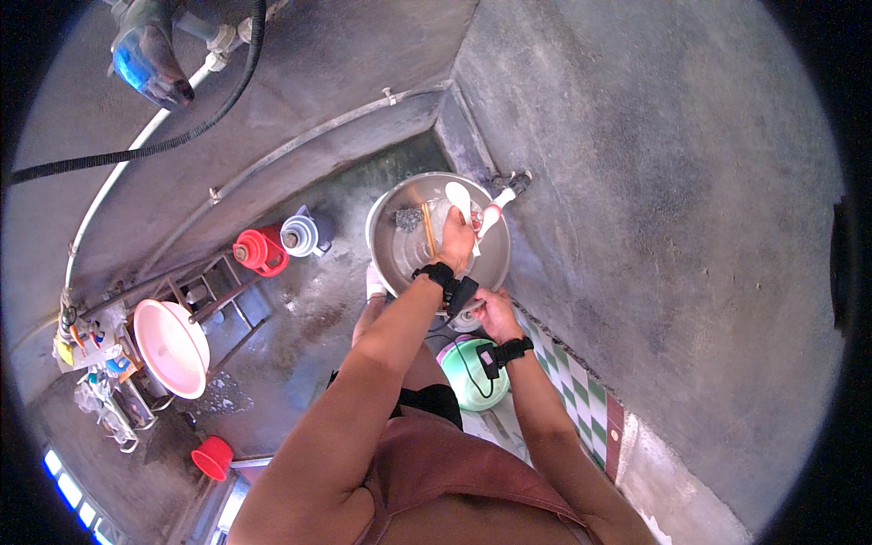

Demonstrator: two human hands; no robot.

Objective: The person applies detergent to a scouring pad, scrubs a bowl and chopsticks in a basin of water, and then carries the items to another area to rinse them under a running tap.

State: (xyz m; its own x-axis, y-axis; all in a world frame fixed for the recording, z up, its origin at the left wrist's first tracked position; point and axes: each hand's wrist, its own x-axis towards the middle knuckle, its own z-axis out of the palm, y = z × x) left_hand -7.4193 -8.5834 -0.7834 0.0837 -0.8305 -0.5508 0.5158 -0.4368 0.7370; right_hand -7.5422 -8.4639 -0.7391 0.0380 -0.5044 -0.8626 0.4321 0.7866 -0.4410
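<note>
My left hand (458,240) reaches into a round metal basin (385,252) and holds a white spoon (458,196). A second white spoon (489,219), with some red on it, sticks out beside the same fingers. A pair of wooden chopsticks (428,228) and a grey scouring pad (409,219) lie inside the basin, left of that hand. My right hand (497,315) grips the near right rim of the basin, its fingers partly hidden. Just below the rim, a shiny object (463,321) is too covered to name.
A tap (514,185) juts from the wall beside the basin. A green plastic basin (473,378) is below my right wrist. On the left are red (257,251) and grey (306,231) thermos flasks, a pink basin (170,347) and a red bucket (212,458). A black hose (170,143) hangs upper left.
</note>
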